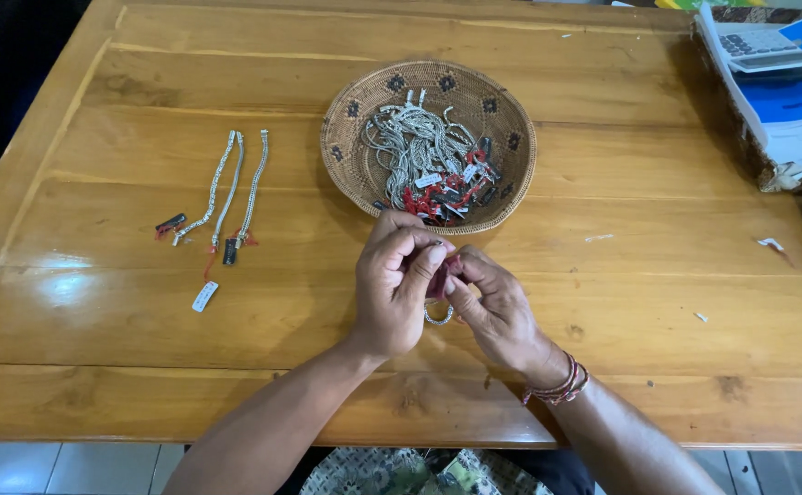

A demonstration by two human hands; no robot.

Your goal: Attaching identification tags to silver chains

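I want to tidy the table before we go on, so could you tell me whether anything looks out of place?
A small white tag lies loose on the wooden table, below the three laid-out silver chains, attached to nothing. A few pale scraps are scattered on the right. Nothing looks spilled or damaged.

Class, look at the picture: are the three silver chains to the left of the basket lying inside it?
No. The three silver chains lie stretched out on the bare wooden table, apart from the woven basket.
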